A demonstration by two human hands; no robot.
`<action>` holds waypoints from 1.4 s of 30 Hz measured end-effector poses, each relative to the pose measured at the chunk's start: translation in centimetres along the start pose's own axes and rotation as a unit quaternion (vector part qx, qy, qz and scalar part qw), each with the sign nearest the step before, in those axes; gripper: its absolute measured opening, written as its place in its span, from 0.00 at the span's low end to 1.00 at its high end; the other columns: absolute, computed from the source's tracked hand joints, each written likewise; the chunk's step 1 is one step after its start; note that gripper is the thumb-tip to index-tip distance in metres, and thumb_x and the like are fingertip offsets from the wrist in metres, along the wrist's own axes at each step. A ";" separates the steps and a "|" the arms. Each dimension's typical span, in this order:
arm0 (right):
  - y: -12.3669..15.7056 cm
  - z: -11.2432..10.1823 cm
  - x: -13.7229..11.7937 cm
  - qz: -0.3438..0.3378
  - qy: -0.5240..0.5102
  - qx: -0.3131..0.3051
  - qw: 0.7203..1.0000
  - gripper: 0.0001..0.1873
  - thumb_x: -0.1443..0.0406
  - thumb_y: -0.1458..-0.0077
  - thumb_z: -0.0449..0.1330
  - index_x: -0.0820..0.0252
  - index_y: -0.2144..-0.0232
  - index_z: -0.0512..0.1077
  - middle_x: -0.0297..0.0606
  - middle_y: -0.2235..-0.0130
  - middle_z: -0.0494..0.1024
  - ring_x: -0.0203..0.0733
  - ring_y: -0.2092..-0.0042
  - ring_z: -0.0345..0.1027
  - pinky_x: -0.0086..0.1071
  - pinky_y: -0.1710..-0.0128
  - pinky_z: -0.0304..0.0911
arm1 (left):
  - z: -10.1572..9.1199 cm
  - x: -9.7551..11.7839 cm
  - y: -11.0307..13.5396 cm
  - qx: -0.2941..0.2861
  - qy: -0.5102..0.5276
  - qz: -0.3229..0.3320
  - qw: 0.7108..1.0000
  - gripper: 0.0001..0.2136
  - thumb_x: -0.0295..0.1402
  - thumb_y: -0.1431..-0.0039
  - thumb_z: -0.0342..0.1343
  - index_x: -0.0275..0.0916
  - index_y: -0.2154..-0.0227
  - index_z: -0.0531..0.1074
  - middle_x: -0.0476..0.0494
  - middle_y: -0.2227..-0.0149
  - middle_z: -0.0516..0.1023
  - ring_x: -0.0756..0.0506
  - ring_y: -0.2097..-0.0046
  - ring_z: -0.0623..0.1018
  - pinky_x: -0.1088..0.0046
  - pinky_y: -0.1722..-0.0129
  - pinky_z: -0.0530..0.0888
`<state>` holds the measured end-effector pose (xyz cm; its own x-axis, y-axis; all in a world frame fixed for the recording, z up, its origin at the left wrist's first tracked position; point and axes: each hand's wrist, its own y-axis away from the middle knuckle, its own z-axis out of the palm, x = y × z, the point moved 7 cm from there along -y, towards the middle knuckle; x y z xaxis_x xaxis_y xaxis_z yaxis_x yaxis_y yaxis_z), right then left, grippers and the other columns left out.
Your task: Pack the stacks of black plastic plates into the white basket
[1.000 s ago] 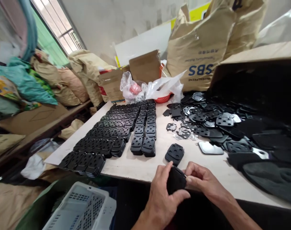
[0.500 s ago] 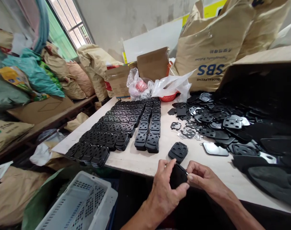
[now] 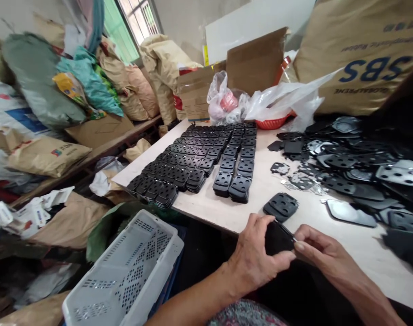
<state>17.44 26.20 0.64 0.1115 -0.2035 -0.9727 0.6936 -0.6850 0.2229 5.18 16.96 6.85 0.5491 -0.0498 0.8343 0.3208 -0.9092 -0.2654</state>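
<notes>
As the left hand (image 3: 252,258) curls its fingers around a black perforated pad (image 3: 277,238), the right hand (image 3: 324,253) pinches that pad's edge between its fingertips, at the near edge of a pale table (image 3: 257,213), just beside another pad (image 3: 280,207).

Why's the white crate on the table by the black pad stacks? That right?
No: the white crate sits off the table, below its near edge, as the head view shows. The black pad stacks are on the table.
</notes>
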 end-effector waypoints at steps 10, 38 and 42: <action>-0.2 0.2 -1.1 -0.061 -0.065 -0.011 0.996 0.17 0.53 0.55 0.71 0.59 0.72 0.73 0.33 0.73 0.77 0.36 0.71 0.70 0.29 0.69 0.66 | -0.5 -1.2 -0.2 0.028 -0.033 -0.053 0.998 0.24 0.31 0.52 0.64 0.36 0.50 0.70 0.38 0.55 0.73 0.39 0.52 0.75 0.60 0.48 0.72; 0.8 0.2 -1.9 -0.188 -0.089 0.012 0.978 0.16 0.55 0.36 0.56 0.59 0.72 0.65 0.32 0.75 0.75 0.32 0.76 0.68 0.28 0.72 0.63 | 4.7 -0.2 -10.8 -0.108 -0.398 -0.040 0.910 0.25 0.44 0.43 0.59 0.36 0.46 0.67 0.36 0.51 0.72 0.38 0.48 0.74 0.67 0.50 0.70; 0.7 0.2 -1.7 -0.181 -0.102 0.011 0.978 0.16 0.55 0.37 0.56 0.59 0.72 0.65 0.32 0.75 0.75 0.32 0.76 0.69 0.28 0.72 0.64 | 5.0 -0.1 -10.6 -0.123 -0.400 -0.045 0.907 0.32 0.40 0.43 0.60 0.35 0.38 0.58 0.34 0.48 0.71 0.38 0.47 0.74 0.66 0.51 0.71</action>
<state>17.56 25.94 2.43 -0.2845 -0.0790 -0.9554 0.6458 -0.7523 -0.1301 5.54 28.65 7.14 0.9454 0.2551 0.2028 0.2635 -0.9645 -0.0153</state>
